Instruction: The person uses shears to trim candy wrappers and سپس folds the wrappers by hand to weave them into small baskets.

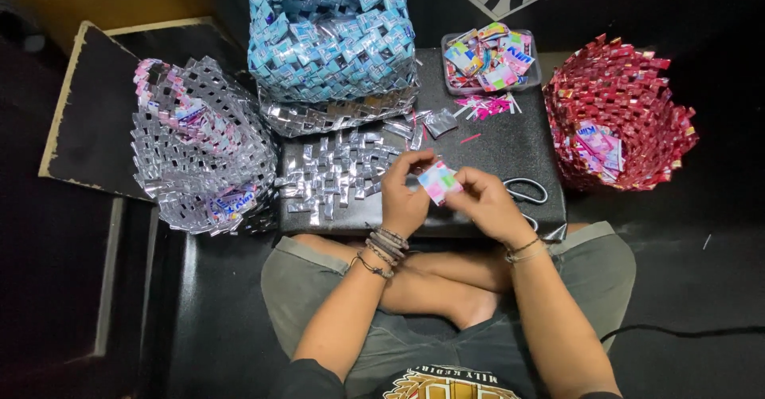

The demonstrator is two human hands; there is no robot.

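Both my hands pinch one small pink, white and green wrapper piece [439, 181] above the front edge of a black padded board [510, 148]. My left hand [404, 194] grips its left side, my right hand [484, 200] its right side. A flat woven mat of silver foil strips [339, 172] lies on the board just left of my left hand. Scissors [527, 192] rest on the board right beside my right hand, partly hidden by it.
A blue woven basket [331, 36] stands at the back, a silver one [199, 152] at the left, a red one [617, 116] at the right. A clear tray of colourful wrappers [488, 58] sits behind pink scraps [486, 106]. My crossed legs are below the board.
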